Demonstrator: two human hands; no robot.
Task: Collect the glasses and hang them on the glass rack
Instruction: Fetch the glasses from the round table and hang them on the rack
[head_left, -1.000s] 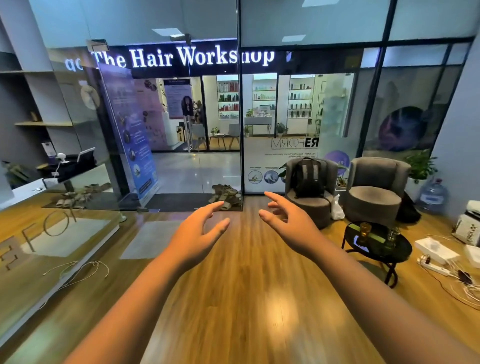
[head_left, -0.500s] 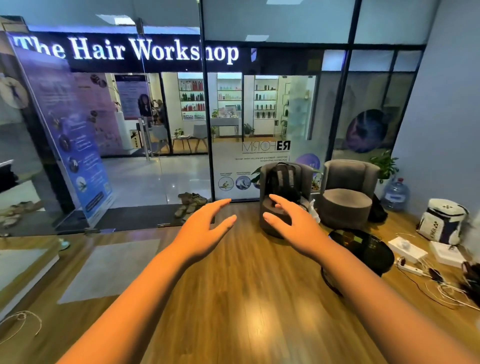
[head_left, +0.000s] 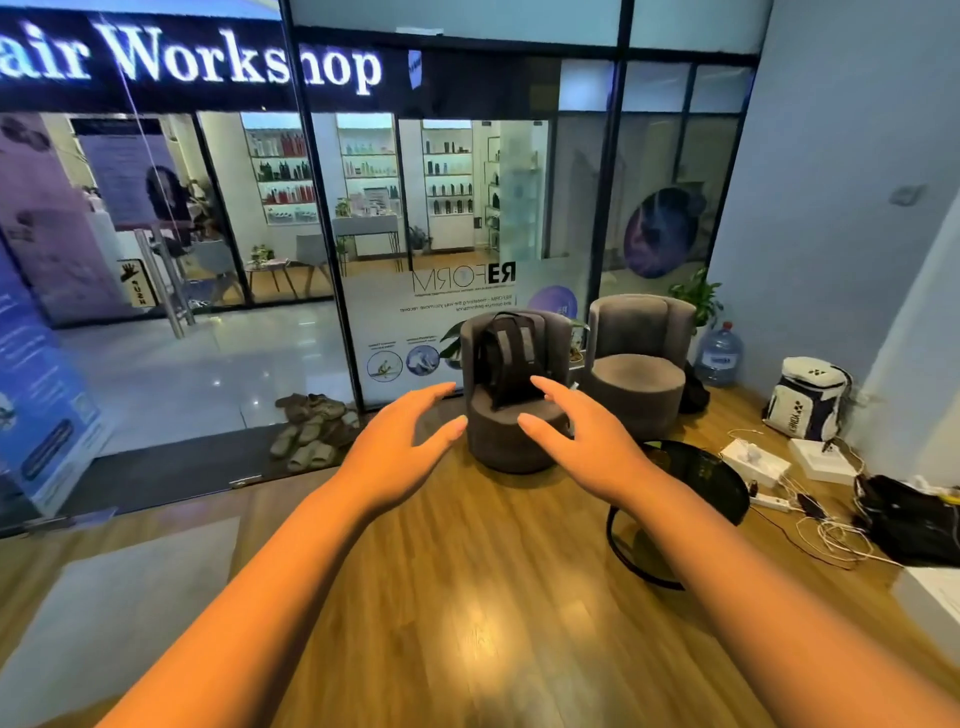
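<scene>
Both my arms reach out in front of me over a wooden floor (head_left: 467, 597). My left hand (head_left: 400, 447) is open with fingers spread and holds nothing. My right hand (head_left: 582, 441) is also open and empty, palm turned inward. A small round black table (head_left: 717, 478) stands just right of my right forearm, which hides much of its top. I cannot make out any glasses on it, and no glass rack is in view.
Two grey round armchairs stand ahead, the left armchair (head_left: 498, 441) with a black backpack (head_left: 511, 358) on it, the right armchair (head_left: 639, 374) bare. A glass wall (head_left: 467, 208) lies behind them. Cables and white boxes (head_left: 810, 499), a white bag (head_left: 808, 397) and a water bottle (head_left: 719, 353) crowd the right side.
The view has turned right and moved closer to the armchairs and the black table. Both hands stay open and held out in front.
</scene>
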